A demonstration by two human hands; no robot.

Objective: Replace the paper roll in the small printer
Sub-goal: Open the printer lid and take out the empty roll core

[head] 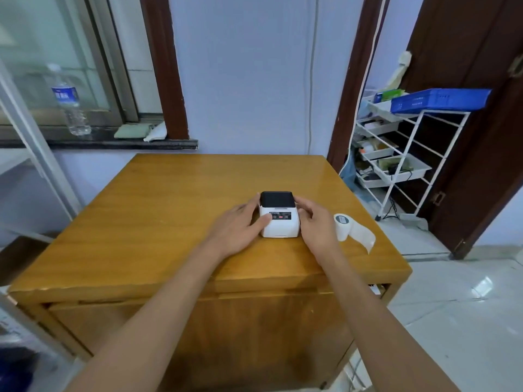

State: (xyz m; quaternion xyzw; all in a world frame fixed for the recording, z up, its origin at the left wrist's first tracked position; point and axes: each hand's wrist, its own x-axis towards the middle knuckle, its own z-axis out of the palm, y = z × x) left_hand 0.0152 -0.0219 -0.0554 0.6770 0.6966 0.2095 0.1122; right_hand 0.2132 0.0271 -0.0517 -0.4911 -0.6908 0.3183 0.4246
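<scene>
A small white printer (280,223) with a black lid, which is closed, stands near the middle of the wooden table (158,210). My left hand (240,224) clasps its left side, thumb resting on the front panel. My right hand (314,223) holds the right side, fingers curled over the top edge. A white paper roll (343,224) lies on the table just right of my right hand, with a loose strip trailing toward the table's right edge.
A white wire rack (402,154) with trays and a blue basket (441,99) stands to the right by a dark door. A water bottle (70,103) sits on the window sill at the back left. Tiled floor lies to the right.
</scene>
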